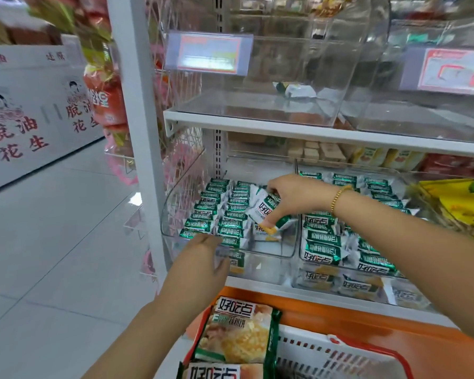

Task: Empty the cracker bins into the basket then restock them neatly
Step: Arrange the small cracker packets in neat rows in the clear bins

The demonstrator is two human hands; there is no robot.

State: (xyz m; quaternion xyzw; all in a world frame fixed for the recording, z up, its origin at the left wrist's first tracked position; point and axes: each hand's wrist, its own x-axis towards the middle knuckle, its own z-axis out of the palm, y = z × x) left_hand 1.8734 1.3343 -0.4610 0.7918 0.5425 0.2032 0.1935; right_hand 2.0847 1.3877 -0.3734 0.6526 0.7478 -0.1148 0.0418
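Restocking looks well along: the right bin (348,265) is full and the left bin (173,206) has two neat rows. The right hand (293,196) pinches cracker packets (264,212) over the left bin's unfilled right side. The left hand (203,258), fingers straight, rests at its front rim. A few packs remain in the basket (340,354).

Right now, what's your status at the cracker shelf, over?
Right hand pinching one cracker packet over the left bin. Left hand open at its front edge. Bin part filled. Nothing seen blocking.

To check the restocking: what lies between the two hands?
In the head view, rows of cracker packets in the clear bin lie between the left hand and the right hand.
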